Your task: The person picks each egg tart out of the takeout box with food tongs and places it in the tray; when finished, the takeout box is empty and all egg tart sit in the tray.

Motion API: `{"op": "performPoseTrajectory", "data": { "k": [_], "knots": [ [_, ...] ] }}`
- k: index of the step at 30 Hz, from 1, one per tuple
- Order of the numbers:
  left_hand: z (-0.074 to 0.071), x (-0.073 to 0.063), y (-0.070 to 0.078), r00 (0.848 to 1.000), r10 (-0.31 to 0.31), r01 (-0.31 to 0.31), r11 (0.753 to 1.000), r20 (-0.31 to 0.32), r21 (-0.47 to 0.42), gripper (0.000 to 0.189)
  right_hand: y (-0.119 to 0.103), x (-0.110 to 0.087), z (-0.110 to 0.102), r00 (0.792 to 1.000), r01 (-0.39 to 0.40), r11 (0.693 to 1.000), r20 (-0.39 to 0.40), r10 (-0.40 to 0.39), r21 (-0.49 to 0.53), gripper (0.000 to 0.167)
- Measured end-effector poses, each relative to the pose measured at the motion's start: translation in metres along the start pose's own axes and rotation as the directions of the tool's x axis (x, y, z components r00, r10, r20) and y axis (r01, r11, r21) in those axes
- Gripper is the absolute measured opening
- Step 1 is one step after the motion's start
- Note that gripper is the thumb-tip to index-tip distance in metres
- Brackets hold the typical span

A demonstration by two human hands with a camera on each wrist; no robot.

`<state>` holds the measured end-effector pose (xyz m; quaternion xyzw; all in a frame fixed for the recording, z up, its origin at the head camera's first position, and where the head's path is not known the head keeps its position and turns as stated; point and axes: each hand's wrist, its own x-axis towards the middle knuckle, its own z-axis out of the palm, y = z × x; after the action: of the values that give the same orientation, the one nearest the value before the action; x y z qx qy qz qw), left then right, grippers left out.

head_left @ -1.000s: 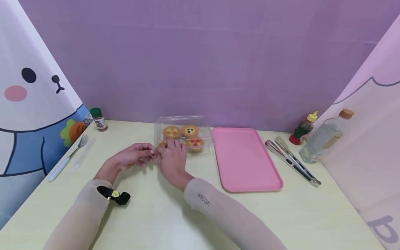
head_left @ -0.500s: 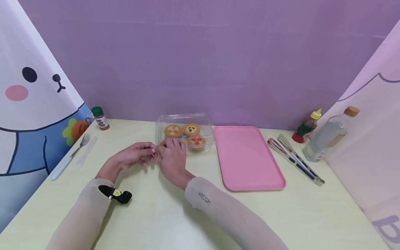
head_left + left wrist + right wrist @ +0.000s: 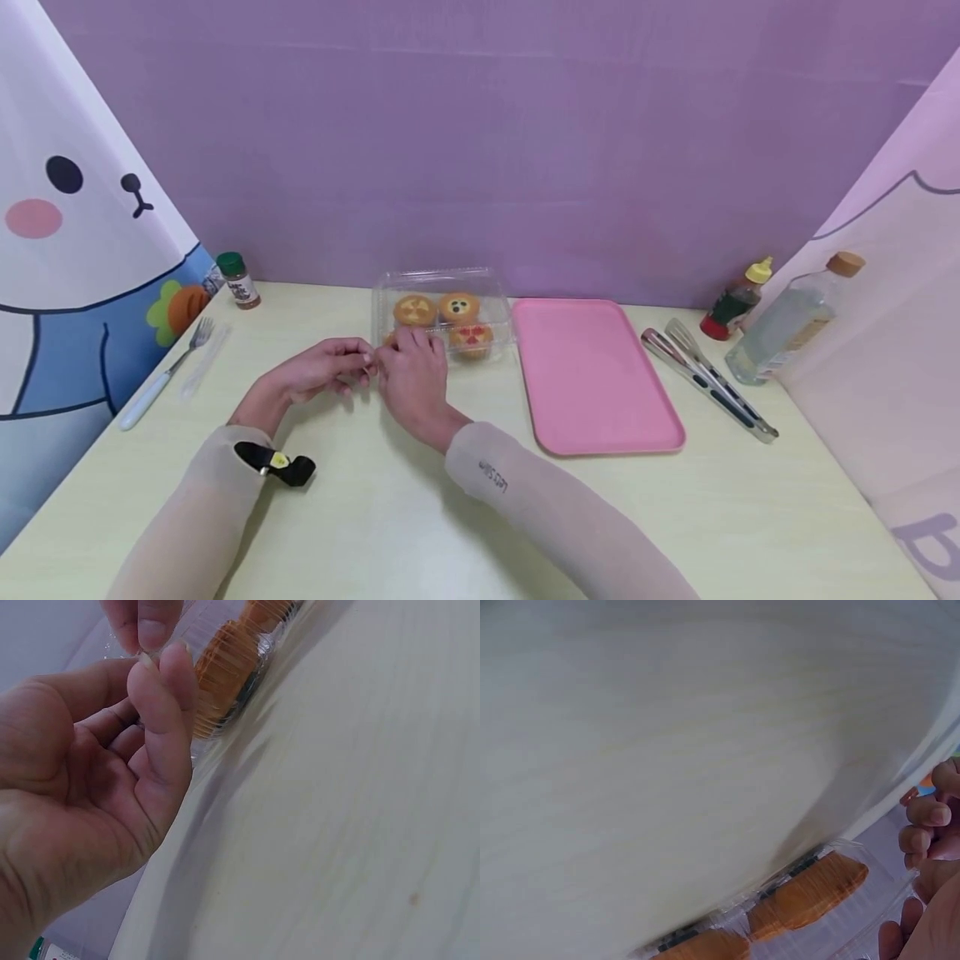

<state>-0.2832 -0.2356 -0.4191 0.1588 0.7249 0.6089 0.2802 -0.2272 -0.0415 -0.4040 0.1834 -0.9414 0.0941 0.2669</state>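
The left arm (image 3: 191, 508) slants up from the bottom left of the frame, the right arm (image 3: 555, 508) from the bottom right. Left of the middle, the left hand (image 3: 318, 372) and right hand (image 3: 414, 379) nearly meet. Both bend their fingers. The right hand shows its back.

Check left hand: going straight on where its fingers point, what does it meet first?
The right hand, most likely: in the head view the left hand points towards it. Any gap looks slight; I can't tell whether they already touch.
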Motion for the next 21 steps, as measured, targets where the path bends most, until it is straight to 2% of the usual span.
{"op": "performPoseTrajectory", "data": {
  "k": [7,16,21],
  "knots": [
    [0.0002,0.0006,0.0001,1.0,0.022,-0.022,0.999,0.007,0.023,0.012,-0.0023,0.0024,-0.0017,0.998,-0.042,0.999,0.047,0.042,0.004,0.019],
    [0.0018,0.0013,-0.0004,1.0,0.028,-0.028,0.999,0.001,0.015,0.013,-0.0029,0.0007,0.0029,0.999,-0.023,1.0,-0.04,0.023,0.0,0.017],
    [0.0025,0.0018,0.0001,1.0,0.017,-0.016,1.0,-0.011,0.015,0.013,-0.0017,0.0015,0.003,0.999,0.007,1.0,-0.049,-0.007,-0.009,0.017]
  ]
}}
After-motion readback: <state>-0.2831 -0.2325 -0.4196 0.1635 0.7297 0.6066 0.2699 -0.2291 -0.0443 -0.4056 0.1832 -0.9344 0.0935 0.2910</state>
